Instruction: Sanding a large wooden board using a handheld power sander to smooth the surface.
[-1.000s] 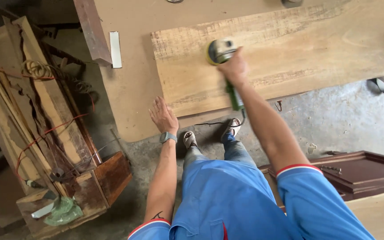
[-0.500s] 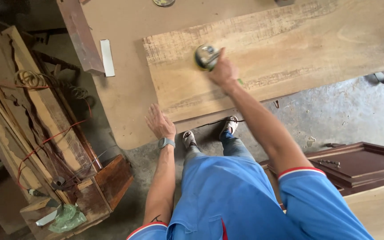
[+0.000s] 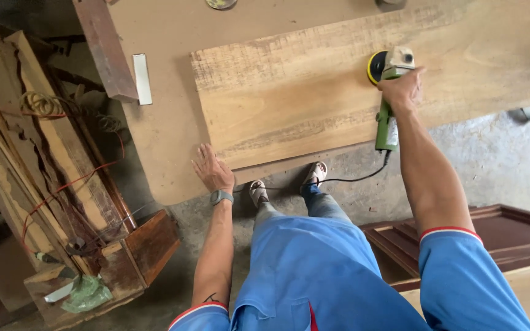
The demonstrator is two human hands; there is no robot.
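Workshop, grey concrete floor, dusty. A brown fibreboard sheet lies flat on it, and a big pale plank sits on top of the sheet, running off frame to the right. Plank face is rough-sawn near the far edge, smoother toward the near edge.

Left of frame: stack of old frames with peeling veneer, a red wire draped over them, and a coil of cord on top. Dark moulded panel at lower right. Dark beam angled at top left, small white strip just beside it.

Person in blue shirt and jeans, feet in sandals at the sheet's near edge.

Right hand is wrapped tight around the green sander, pad down on the plank, toward its right-centre. Black cable trails from the sander's tail across the floor toward the feet.

Left hand is flat, fingers spread, palm down on the fibreboard just beside the plank's near-left corner. Holds nothing. Grey watch on that wrist.
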